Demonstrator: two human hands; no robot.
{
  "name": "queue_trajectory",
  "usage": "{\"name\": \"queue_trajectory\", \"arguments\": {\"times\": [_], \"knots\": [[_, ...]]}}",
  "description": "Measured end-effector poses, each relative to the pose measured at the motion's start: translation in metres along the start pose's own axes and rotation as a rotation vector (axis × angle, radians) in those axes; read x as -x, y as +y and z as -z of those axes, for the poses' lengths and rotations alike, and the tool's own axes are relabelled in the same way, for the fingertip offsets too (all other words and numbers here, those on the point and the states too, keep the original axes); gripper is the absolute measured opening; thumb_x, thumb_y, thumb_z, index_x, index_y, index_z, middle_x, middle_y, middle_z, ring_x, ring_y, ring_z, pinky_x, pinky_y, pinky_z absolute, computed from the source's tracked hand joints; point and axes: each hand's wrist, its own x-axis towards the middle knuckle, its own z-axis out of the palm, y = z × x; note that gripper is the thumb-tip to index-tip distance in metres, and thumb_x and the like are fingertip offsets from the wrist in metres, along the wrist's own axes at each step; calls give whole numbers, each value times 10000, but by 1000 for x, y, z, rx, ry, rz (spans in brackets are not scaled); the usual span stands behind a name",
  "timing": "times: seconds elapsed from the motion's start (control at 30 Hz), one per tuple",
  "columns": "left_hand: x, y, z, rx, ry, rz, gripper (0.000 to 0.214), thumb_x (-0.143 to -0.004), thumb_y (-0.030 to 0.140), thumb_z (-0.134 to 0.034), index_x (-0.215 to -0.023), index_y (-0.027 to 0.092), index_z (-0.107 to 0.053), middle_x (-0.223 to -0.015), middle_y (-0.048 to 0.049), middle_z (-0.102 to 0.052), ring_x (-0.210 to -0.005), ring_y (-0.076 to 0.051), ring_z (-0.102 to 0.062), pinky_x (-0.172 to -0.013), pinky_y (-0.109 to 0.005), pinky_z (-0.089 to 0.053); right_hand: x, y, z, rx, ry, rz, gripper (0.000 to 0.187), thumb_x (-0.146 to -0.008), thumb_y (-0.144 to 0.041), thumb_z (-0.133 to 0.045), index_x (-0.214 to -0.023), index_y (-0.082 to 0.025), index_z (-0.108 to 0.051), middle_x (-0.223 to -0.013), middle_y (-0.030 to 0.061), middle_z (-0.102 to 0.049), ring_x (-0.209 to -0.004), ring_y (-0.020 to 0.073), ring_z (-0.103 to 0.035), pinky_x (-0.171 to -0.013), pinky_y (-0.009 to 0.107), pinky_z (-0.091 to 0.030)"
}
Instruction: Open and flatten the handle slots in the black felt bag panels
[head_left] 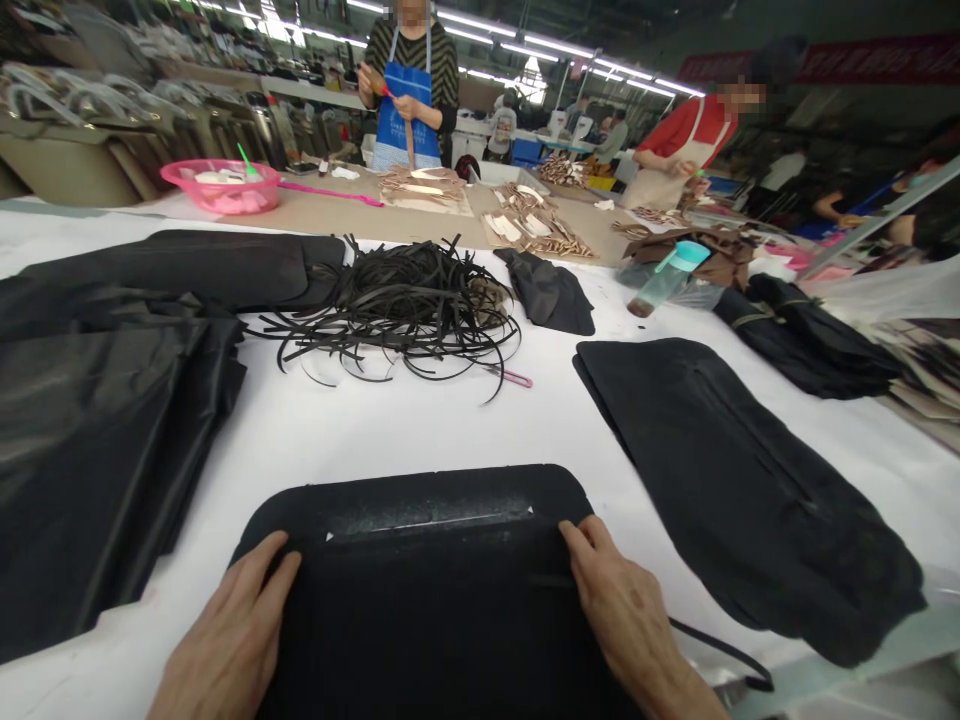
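Observation:
A black fabric panel (pixel 435 620) with rounded corners lies before me on the white-covered table. Near its far edge runs a straight slit (pixel 427 522) with a glossy band around it and a small white triangle at each end. My left hand (pixel 232 630) grips the panel's left edge between thumb and fingers, just below the corner. On the opposite edge, my right hand (pixel 622 600) pinches the panel near the slit's right end. The panel's near side runs out of view. A thin black strip (pixel 724 650) lies beside my right wrist.
Stacked black panels (pixel 720 450) lie at right, and folded black sheets (pixel 97 450) at left. A heap of black strips (pixel 420 300) sits ahead, beside pink-handled snips (pixel 517 378). Farther back are a bottle (pixel 667 280), a pink basin (pixel 225 190) and two people at work.

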Motion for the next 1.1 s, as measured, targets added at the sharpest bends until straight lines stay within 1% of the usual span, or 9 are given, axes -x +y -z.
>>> {"name": "queue_trajectory", "arguments": {"times": [0.1,0.23,0.33,0.43,0.6,0.73,0.87,0.97,1.1], "knots": [[-14,27,26,311,-26,142,333,-854,359,-400,-1086,231,-602,-1154,-59,-597,-1069,-275,-553,-941,-414,-465,-1,-15,19,-343,63,-4,275,-936,-301,-369,-1049,-229,-609,-875,32,-692,-726,187,-670,-600,249,-526],[-37,87,53,943,-409,322,345,-784,388,-550,-1108,283,-607,-1097,-6,-653,-979,-204,-603,-888,-284,-485,-7,-67,35,-677,124,193,267,-938,-330,-385,-1031,-233,-615,-914,9,-709,-811,154,-673,-707,199,-522],[-50,114,59,1292,-651,468,234,-738,331,-546,-871,176,-661,-778,-31,-675,-697,-174,-610,-644,-258,-490,-13,-100,34,-739,236,342,284,-946,-285,-357,-1037,-177,-604,-901,45,-707,-773,147,-674,-705,189,-510],[-54,114,56,1366,-743,576,216,-736,331,-508,-693,141,-599,-549,13,-548,-491,-116,-489,-472,-223,-362,-16,-112,28,-748,254,380,283,-953,-290,-343,-961,-182,-604,-780,29,-683,-644,130,-651,-625,185,-490],[-49,101,54,1467,-795,580,149,-667,266,-525,-738,146,-578,-520,56,-447,-465,-100,-407,-467,-224,-316,-15,-107,18,-761,122,432,342,-959,-335,-335,-743,-198,-562,-631,-11,-551,-533,108,-545,-513,202,-387],[-51,92,64,1246,-710,540,99,-732,233,-472,-683,176,-537,-545,59,-407,-531,-108,-398,-507,-230,-296,-15,-89,16,-788,-86,478,338,-933,-406,-395,-714,-197,-547,-654,-18,-539,-567,104,-525,-530,208,-352],[-55,66,71,993,-461,487,177,-830,273,-409,-679,203,-470,-630,55,-414,-611,-115,-397,-569,-234,-304,-21,-47,16,-797,-414,270,317,-906,-404,-428,-679,-207,-529,-663,-32,-536,-631,115,-520,-584,201,-359],[-60,43,67,934,-388,547,193,-836,313,-406,-687,210,-472,-590,64,-377,-569,-116,-374,-537,-237,-288,-32,-10,11,-797,-464,75,336,-878,-467,-421,-691,-211,-535,-666,-24,-509,-654,138,-491,-598,216,-365],[-72,27,53,878,-324,647,192,-774,344,-476,-650,201,-504,-537,62,-396,-534,-120,-383,-504,-239,-286,-48,17,-1,-848,-415,-34,368,-855,-515,-408,-688,-210,-529,-631,-22,-438,-631,147,-444,-577,236,-345]]}}
